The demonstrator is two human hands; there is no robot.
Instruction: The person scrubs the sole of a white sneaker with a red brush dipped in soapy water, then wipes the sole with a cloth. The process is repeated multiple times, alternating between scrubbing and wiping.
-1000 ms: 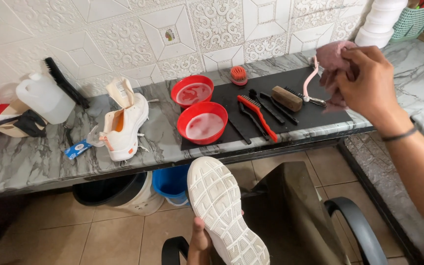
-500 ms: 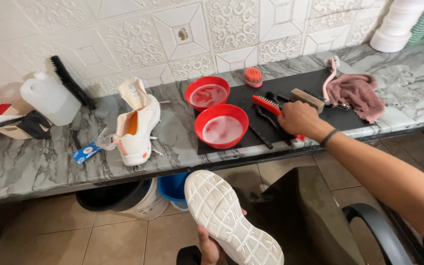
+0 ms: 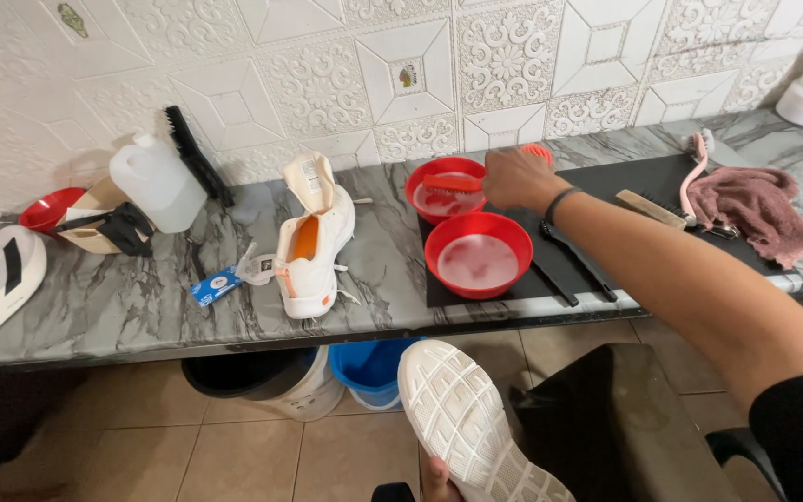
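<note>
Left hand [image 3: 435, 476] at near edge, grip clamped on white shoe [image 3: 471, 423], sole up, below the tabletop [image 3: 123, 307]. Farther: near red bowl [image 3: 478, 254] on black mat [image 3: 606, 186]. Right hand [image 3: 513, 178] grip clamped on red brush [image 3: 451, 183], held over far red bowl [image 3: 439, 186].

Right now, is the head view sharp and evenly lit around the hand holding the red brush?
Head view: right hand and red-handled brush over the rear red plastic bowl are slightly soft, still readable; light is even, with dull glare on the grey marble counter; the white sneaker sole is cut off at the bottom edge.
</note>
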